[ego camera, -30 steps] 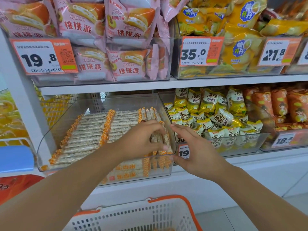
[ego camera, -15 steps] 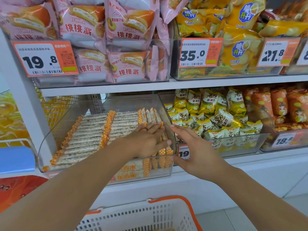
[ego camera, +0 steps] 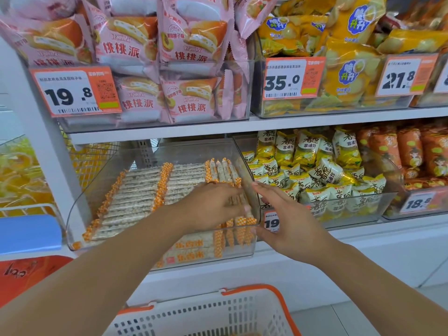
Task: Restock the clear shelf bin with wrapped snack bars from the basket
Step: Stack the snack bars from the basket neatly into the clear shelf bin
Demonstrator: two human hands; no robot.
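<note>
The left hand, fingers straight and together, is pressing the wrapped snack bars flat inside the clear shelf bin, while the right hand, fingers extended, is steadying its side wall above the basket.

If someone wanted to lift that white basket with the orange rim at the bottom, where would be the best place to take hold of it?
Probably the orange rim of the white basket, coming from above. It sits below the shelf with its open top facing up, so the rim is the nearest free edge. The slotted walls look thin and offer a poorer grip. No handle is in view.
</note>
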